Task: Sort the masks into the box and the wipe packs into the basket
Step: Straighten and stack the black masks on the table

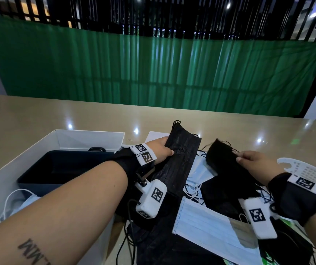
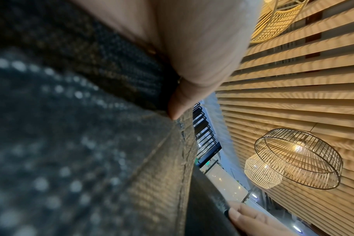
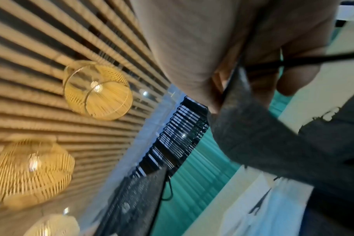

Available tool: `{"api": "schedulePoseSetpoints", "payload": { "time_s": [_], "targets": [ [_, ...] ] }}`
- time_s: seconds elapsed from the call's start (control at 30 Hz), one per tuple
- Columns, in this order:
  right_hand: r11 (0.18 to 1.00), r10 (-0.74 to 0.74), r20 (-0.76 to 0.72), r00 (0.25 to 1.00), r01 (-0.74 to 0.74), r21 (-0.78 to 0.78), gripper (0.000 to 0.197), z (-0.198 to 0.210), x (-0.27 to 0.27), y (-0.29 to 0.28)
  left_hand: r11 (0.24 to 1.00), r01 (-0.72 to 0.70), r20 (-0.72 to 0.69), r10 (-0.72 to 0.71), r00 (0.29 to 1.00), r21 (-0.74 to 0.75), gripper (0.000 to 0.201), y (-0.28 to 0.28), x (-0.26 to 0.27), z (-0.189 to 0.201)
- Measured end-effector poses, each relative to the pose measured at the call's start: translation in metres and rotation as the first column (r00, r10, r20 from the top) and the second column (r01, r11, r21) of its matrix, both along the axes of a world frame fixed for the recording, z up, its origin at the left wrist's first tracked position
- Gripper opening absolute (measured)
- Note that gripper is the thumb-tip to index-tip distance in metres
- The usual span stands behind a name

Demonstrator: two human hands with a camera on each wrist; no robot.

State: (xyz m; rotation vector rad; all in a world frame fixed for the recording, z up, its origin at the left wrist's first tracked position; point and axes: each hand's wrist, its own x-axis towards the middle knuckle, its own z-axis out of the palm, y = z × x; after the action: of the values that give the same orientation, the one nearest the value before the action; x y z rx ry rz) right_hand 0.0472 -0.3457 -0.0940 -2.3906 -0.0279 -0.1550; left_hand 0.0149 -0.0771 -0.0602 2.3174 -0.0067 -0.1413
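In the head view my left hand (image 1: 167,148) grips a stack of black masks (image 1: 182,161), thumb on top, and holds it tilted just right of the white box (image 1: 88,135). The left wrist view shows this black mask fabric (image 2: 91,143) filling the picture under my thumb (image 2: 180,103). My right hand (image 1: 243,157) pinches a second bunch of black masks (image 1: 220,159) by its near edge, above the pile. That bunch (image 3: 263,143) hangs from my fingers (image 3: 293,83) in the right wrist view. A white perforated basket (image 1: 310,175) lies behind my right wrist.
The box holds a dark blue tray (image 1: 57,165) and a white mask (image 1: 25,199) near its front corner. Pale blue masks (image 1: 210,232) and more black ones (image 1: 216,190) lie heaped on the beige table (image 1: 57,115). Green packaging (image 1: 287,221) peeks out under my right wrist.
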Motion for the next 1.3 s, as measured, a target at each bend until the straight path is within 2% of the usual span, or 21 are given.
{"api": "schedulePoseSetpoints", "payload": {
  "time_s": [0.13, 0.4, 0.57, 0.7, 0.87, 0.97, 1.07, 1.17, 1.23, 1.3],
  "targets": [
    [0.986, 0.009, -0.126, 0.992, -0.029, -0.162, 0.031, -0.009, -0.005, -0.001, 1.000, 0.005, 0.002, -0.005, 1.000, 0.014, 0.045, 0.001, 0.000, 0.001],
    [0.975, -0.073, -0.274, 0.959, 0.011, -0.222, 0.050, -0.025, -0.004, -0.004, 0.999, 0.004, 0.010, -0.004, 1.000, 0.041, 0.044, 0.001, 0.000, 0.000],
    [0.981, -0.017, -0.237, 0.971, -0.030, -0.193, 0.038, -0.029, -0.007, 0.004, 1.000, 0.004, 0.002, -0.004, 1.000, 0.028, 0.043, 0.001, 0.001, -0.001],
    [0.987, 0.001, -0.183, 0.983, -0.030, -0.157, 0.061, -0.029, -0.008, 0.010, 0.999, 0.007, 0.006, -0.008, 1.000, 0.038, 0.047, 0.002, 0.004, -0.004],
    [0.964, 0.048, -0.200, 0.979, -0.098, -0.248, 0.045, -0.028, -0.009, 0.017, 0.998, 0.005, 0.021, -0.006, 1.000, 0.059, 0.053, 0.004, 0.009, -0.009],
    [0.948, 0.075, -0.214, 0.974, -0.136, -0.289, 0.022, -0.029, -0.008, 0.019, 0.997, 0.008, 0.037, -0.011, 0.999, 0.076, 0.057, 0.005, 0.010, -0.011],
    [0.965, 0.076, -0.144, 0.987, -0.109, -0.239, 0.024, -0.023, -0.011, 0.019, 0.996, 0.014, 0.057, -0.019, 0.998, 0.085, 0.060, 0.006, 0.011, -0.012],
    [0.994, 0.047, 0.001, 0.999, -0.047, -0.102, 0.028, -0.009, -0.013, 0.019, 1.000, 0.001, 0.060, -0.002, 0.998, 0.028, 0.066, 0.006, 0.015, -0.014],
    [0.998, 0.040, 0.097, 0.995, -0.044, 0.040, 0.022, 0.004, -0.017, 0.023, 1.000, -0.023, 0.064, 0.023, 0.998, -0.012, 0.074, 0.007, 0.019, -0.015],
    [0.962, 0.051, 0.144, 0.988, -0.087, 0.259, 0.015, 0.017, -0.021, 0.031, 0.998, -0.049, 0.058, 0.050, 0.997, -0.031, 0.082, 0.009, 0.024, -0.018]
  ]
}}
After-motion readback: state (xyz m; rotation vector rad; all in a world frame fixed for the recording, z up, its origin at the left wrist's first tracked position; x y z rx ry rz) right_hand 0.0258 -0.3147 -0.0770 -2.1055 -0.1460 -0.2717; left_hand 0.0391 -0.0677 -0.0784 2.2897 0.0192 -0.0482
